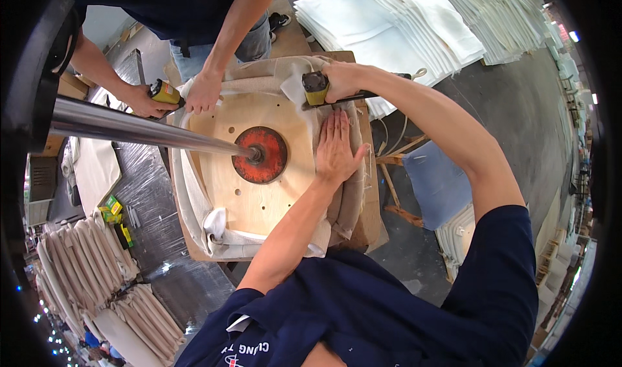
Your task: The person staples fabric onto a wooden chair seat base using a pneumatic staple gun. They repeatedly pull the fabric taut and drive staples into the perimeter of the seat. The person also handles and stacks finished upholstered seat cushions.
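A square plywood seat panel [253,201] lies with beige fabric [348,198] folded up around its edges. My left hand [338,148] rests flat on the fabric at the panel's right side, fingers stretched forward. My right hand [345,82] is closed around a yellow-and-black staple gun [315,88], its nose at the far right corner of the fabric. On the panel's middle presses a round red pad [260,155] at the end of a metal rod [149,130]. Across from me, a co-worker's hand [205,93] presses the far left edge while the other holds a second staple gun [165,93].
White sheets [382,26] are stacked at the far right, with a cord looping below them. To the right stand a blue cushion [437,182] and wooden legs. At left, rows of beige fabric-covered pieces [84,257] and small green-yellow boxes [113,211] lie beside a plastic-covered surface [155,237].
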Tool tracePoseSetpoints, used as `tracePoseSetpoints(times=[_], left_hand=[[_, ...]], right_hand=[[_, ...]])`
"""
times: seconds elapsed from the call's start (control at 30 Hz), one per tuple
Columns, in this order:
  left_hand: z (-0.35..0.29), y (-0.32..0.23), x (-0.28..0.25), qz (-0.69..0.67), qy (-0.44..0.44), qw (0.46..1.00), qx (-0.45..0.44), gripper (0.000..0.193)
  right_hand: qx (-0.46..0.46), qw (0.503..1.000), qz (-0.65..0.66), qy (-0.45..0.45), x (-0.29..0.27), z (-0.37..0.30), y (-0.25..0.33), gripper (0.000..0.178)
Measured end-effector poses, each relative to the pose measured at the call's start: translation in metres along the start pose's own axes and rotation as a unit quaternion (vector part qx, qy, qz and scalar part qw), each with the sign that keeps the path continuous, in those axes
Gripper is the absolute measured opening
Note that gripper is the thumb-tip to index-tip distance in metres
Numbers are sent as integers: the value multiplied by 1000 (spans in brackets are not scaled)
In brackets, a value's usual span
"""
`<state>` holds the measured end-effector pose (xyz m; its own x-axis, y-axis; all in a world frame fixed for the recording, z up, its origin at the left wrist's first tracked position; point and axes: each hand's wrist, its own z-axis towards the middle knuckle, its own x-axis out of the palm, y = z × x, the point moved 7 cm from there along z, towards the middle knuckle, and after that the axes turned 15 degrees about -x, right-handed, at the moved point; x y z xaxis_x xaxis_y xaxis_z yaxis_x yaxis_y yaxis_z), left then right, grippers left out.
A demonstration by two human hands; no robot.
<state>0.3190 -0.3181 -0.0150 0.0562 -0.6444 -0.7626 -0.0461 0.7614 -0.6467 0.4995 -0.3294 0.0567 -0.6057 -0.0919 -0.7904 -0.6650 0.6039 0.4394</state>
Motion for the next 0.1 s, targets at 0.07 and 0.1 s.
tracePoseSetpoints(times=[0.07, 0.1], left_hand=[[-2, 12, 3, 59, -17, 998, 12, 104], [-3, 21, 8, 88, -26, 996, 17, 106]], right_hand=[[4, 999, 53, 7, 1, 5, -2, 32], [6, 997, 78, 11, 0, 7, -5, 24]])
